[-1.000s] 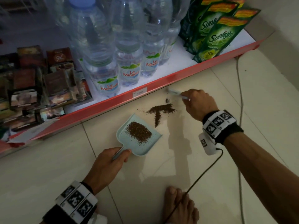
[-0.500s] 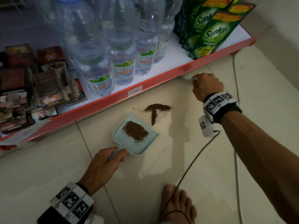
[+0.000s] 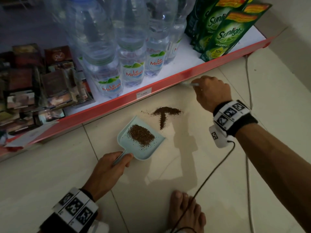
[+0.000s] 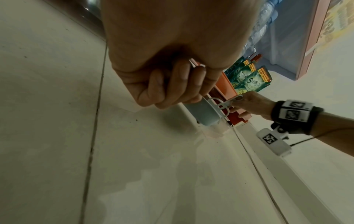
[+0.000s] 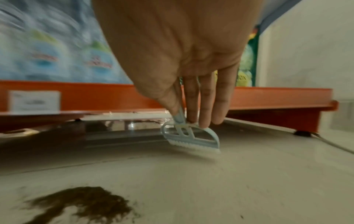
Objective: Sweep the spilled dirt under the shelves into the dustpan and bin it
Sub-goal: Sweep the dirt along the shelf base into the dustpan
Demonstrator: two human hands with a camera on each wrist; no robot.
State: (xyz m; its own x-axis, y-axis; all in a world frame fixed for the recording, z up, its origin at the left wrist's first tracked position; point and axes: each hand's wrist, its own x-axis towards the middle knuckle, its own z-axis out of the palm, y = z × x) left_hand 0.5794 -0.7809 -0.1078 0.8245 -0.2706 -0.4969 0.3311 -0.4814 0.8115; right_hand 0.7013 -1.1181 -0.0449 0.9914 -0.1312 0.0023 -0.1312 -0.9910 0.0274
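A pale blue dustpan (image 3: 151, 148) lies on the floor tiles with a heap of brown dirt (image 3: 141, 135) in it. My left hand (image 3: 111, 167) grips its handle (image 4: 201, 112) from the near side. A T-shaped patch of spilled dirt (image 3: 164, 114) lies just beyond the pan's open edge. My right hand (image 3: 211, 92) holds a small pale blue brush (image 5: 188, 137) by its handle, bristles down on the floor close to the red shelf edge (image 3: 168, 84), right of the spilled dirt (image 5: 82, 201).
The low shelf carries water bottles (image 3: 133, 64), green detergent pouches (image 3: 227, 34) and brown packets (image 3: 33, 84). A gap (image 5: 122, 125) runs under the shelf. A cable (image 3: 249, 88) lies along the floor at right. My bare foot (image 3: 185, 212) rests at the bottom.
My right hand has carried the brush away from the dirt patch, up and right to the shelf edge. The left hand and dustpan have stayed put.
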